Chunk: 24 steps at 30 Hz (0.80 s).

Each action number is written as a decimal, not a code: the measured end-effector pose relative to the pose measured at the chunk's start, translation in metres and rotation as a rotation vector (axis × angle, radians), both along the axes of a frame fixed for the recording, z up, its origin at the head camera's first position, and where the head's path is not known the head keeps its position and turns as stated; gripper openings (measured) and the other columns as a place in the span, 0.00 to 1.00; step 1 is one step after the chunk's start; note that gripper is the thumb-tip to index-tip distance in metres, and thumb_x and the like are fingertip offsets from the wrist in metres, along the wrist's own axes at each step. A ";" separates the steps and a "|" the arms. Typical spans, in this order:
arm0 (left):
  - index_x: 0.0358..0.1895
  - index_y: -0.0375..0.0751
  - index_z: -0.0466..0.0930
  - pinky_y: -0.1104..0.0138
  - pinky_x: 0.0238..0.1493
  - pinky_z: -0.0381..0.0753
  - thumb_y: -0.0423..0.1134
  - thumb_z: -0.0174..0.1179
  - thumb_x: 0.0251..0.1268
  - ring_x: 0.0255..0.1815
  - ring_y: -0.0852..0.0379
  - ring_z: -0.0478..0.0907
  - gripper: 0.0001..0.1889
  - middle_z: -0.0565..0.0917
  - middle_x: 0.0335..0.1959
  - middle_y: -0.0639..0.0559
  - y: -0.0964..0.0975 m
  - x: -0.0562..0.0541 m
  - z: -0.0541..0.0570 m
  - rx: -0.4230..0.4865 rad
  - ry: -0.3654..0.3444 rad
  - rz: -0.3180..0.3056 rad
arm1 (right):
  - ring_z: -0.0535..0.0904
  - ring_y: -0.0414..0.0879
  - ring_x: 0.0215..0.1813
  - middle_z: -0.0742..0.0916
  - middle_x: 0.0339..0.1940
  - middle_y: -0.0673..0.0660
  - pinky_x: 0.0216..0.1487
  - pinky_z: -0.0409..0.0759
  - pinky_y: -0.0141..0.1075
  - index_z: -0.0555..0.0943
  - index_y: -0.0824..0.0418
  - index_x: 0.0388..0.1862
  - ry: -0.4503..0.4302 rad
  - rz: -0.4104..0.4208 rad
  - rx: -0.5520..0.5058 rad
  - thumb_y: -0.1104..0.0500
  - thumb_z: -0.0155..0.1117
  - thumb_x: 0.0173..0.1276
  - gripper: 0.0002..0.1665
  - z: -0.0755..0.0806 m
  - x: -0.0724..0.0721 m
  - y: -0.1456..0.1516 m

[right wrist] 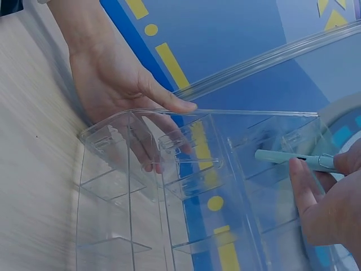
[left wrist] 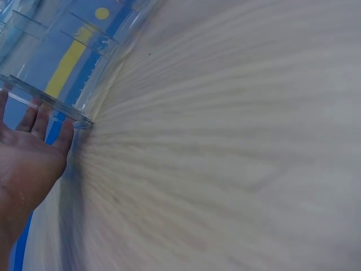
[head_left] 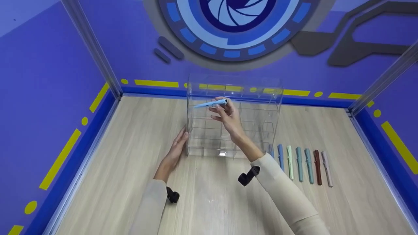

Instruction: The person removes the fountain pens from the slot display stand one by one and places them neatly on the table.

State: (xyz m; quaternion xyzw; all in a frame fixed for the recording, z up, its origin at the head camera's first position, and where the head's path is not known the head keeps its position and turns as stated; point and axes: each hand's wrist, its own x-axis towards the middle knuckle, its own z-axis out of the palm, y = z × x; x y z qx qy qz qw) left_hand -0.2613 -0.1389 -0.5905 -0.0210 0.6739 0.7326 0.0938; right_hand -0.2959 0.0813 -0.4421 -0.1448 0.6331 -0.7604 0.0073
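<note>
My right hand (head_left: 231, 121) pinches a light blue pen (head_left: 205, 104) between thumb and fingers, in front of the upper left part of a clear acrylic display rack (head_left: 193, 150). The pen lies nearly level, one end pointing left. In the right wrist view the same pen (right wrist: 282, 157) is near the transparent compartments. My left hand (head_left: 176, 152) rests against the rack's left side, its fingers extended along the panel; in the right wrist view its thumb (right wrist: 169, 100) touches the edge. The left wrist view shows the left palm (left wrist: 31, 166) beside the rack's lower edge.
Right of the rack several pens lie in a row on the wooden table (head_left: 209, 202), among them a pale green pen (head_left: 290, 163), a dark red pen (head_left: 317, 167) and a grey pen (head_left: 327, 169). My right forearm partly covers the row's left end. Blue walls (head_left: 39, 81) enclose the table.
</note>
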 end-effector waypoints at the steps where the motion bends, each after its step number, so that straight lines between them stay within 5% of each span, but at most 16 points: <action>1: 0.84 0.57 0.44 0.48 0.85 0.30 0.64 0.45 0.80 0.87 0.50 0.32 0.38 0.41 0.87 0.53 0.001 0.000 0.001 -0.004 -0.002 0.001 | 0.86 0.55 0.60 0.82 0.67 0.66 0.57 0.88 0.44 0.73 0.66 0.66 0.006 -0.008 -0.001 0.64 0.53 0.81 0.18 0.001 0.001 0.002; 16: 0.85 0.55 0.43 0.48 0.85 0.30 0.61 0.43 0.81 0.87 0.49 0.31 0.37 0.41 0.87 0.51 0.000 0.000 -0.001 -0.003 -0.001 0.000 | 0.89 0.45 0.49 0.83 0.63 0.71 0.50 0.89 0.38 0.71 0.74 0.66 0.076 -0.115 -0.131 0.69 0.56 0.78 0.21 0.017 0.021 0.028; 24: 0.85 0.58 0.43 0.50 0.86 0.32 0.62 0.42 0.81 0.87 0.50 0.31 0.37 0.40 0.87 0.53 0.001 0.000 -0.002 0.011 0.013 -0.019 | 0.87 0.44 0.48 0.87 0.58 0.65 0.49 0.89 0.37 0.74 0.69 0.65 0.052 -0.165 -0.094 0.66 0.60 0.77 0.21 0.014 0.028 0.046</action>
